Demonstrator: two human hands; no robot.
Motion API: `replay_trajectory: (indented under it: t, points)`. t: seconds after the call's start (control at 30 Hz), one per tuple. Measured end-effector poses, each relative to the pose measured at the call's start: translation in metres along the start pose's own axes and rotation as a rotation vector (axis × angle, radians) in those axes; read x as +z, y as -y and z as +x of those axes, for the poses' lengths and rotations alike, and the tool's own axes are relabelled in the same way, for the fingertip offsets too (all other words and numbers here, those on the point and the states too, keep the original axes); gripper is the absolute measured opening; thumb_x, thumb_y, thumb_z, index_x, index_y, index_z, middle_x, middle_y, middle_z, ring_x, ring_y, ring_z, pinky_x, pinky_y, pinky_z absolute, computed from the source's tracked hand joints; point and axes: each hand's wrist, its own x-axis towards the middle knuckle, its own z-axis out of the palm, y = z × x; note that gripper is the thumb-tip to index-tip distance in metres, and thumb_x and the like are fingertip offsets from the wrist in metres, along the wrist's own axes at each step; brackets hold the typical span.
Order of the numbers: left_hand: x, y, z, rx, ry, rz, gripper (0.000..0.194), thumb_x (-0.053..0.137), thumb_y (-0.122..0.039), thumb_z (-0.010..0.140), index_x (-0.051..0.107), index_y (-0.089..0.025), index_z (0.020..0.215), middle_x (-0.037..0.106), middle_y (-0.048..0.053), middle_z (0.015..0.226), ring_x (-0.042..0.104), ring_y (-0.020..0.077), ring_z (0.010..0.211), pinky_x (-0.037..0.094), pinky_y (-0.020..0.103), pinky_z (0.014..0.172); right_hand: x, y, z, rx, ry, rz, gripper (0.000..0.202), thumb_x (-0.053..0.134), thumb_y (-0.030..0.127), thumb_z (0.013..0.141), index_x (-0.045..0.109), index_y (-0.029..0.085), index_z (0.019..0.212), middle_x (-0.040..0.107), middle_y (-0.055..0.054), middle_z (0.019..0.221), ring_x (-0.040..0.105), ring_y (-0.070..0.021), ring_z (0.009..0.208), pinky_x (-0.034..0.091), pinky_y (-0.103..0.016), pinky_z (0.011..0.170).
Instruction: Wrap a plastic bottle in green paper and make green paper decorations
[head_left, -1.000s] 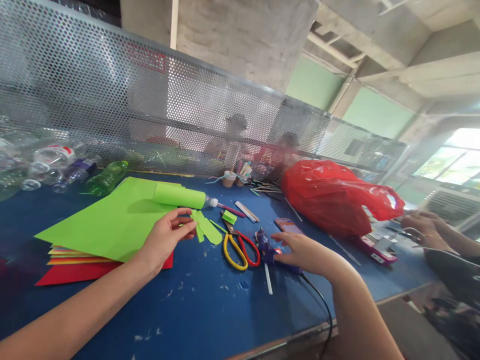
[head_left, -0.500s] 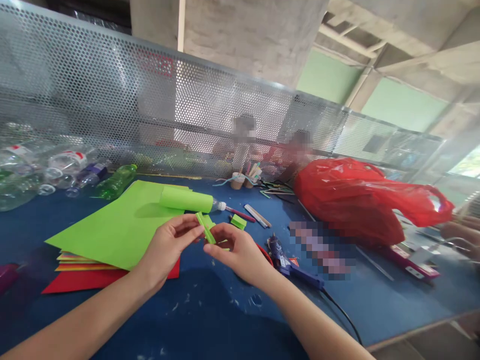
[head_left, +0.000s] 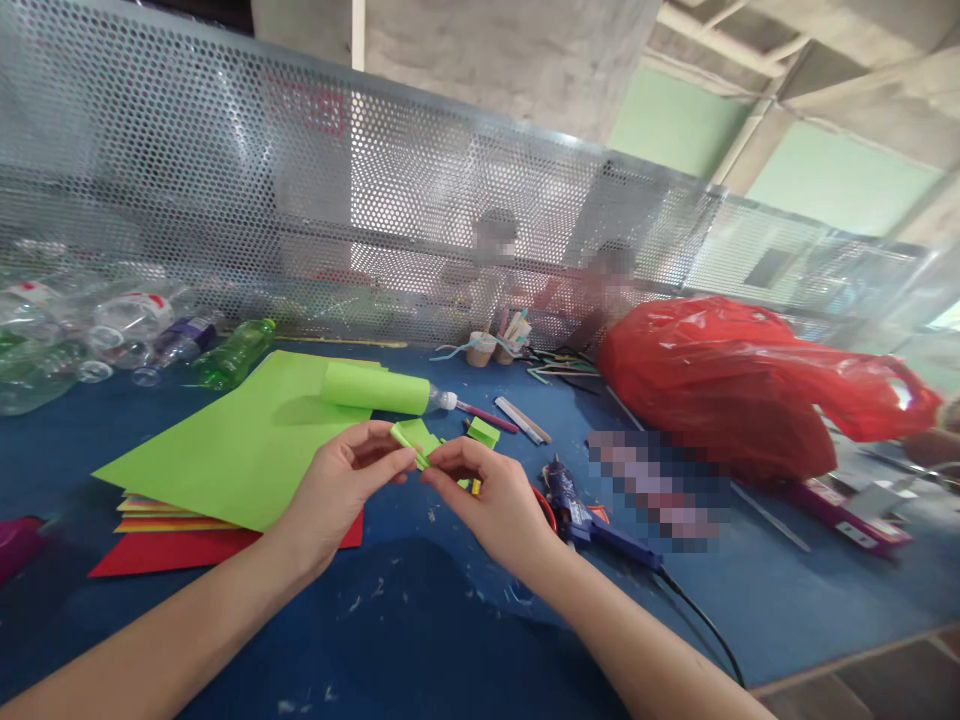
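Observation:
Both hands hold a small folded strip of green paper (head_left: 409,443) above the blue table. My left hand (head_left: 349,480) pinches its left end between thumb and fingers. The right end is between the thumb and fingers of my right hand (head_left: 487,490). Just behind the strip, small green paper pieces (head_left: 484,432) lie on the table. A bottle wrapped in green paper (head_left: 379,388) rests on large green sheets (head_left: 247,440), which lie over yellow, orange and red sheets. Right of my right hand is a blue glue gun (head_left: 577,510) beside a red ring-shaped object, partly hidden.
Plastic bottles (head_left: 236,352) lie at the back left. A red plastic bag (head_left: 712,385) fills the back right, near a purple box (head_left: 855,515). Cups with sticks (head_left: 480,347) stand by the perforated metal screen (head_left: 450,200). People show behind it. The glue gun's black cord runs toward the front right.
My right hand's fingers have closed in on the strip's right end, and the strip is tilted less steeply. The view has shifted slightly.

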Motion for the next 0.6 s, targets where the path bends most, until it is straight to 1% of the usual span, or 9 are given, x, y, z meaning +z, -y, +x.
replay_trajectory:
  t: [0.13, 0.37, 0.47, 0.6]
  points:
    - [-0.002, 0.0, 0.001, 0.003, 0.031, 0.003, 0.021, 0.079, -0.027, 0.061, 0.065, -0.018, 0.074, 0.066, -0.002, 0.073, 0.059, 0.0116, 0.071, 0.05, 0.023, 0.067, -0.002, 0.001, 0.001, -0.003, 0.024, 0.004, 0.003, 0.061, 0.021, 0.082, 0.063, 0.021, 0.084, 0.072, 0.001, 0.078, 0.069, -0.0149, 0.071, 0.053, -0.025, 0.067]
    - [-0.008, 0.002, 0.005, 0.009, 0.027, -0.03, 0.021, 0.08, -0.028, 0.062, 0.069, -0.019, 0.077, 0.07, -0.001, 0.075, 0.062, 0.0122, 0.07, 0.052, 0.025, 0.07, -0.006, 0.001, 0.002, 0.004, 0.045, 0.021, 0.002, 0.06, 0.02, 0.082, 0.061, 0.02, 0.084, 0.072, 0.0, 0.077, 0.069, -0.0157, 0.073, 0.052, -0.025, 0.067]
    - [-0.009, 0.003, 0.006, 0.026, 0.038, -0.033, 0.02, 0.081, -0.027, 0.061, 0.069, -0.02, 0.076, 0.07, -0.002, 0.073, 0.063, 0.012, 0.069, 0.052, 0.025, 0.07, -0.007, 0.001, 0.003, 0.002, 0.049, 0.013, 0.002, 0.06, 0.02, 0.082, 0.061, 0.02, 0.084, 0.072, 0.0, 0.077, 0.068, -0.0149, 0.073, 0.052, -0.025, 0.067]
    - [-0.011, 0.004, 0.006, 0.078, 0.074, 0.016, 0.017, 0.078, -0.029, 0.065, 0.07, -0.021, 0.077, 0.07, -0.002, 0.074, 0.062, 0.0114, 0.068, 0.051, 0.025, 0.073, -0.006, 0.0, 0.002, -0.028, 0.054, 0.007, 0.006, 0.062, 0.024, 0.081, 0.061, 0.02, 0.085, 0.07, 0.0, 0.08, 0.067, -0.0142, 0.073, 0.053, -0.025, 0.07]
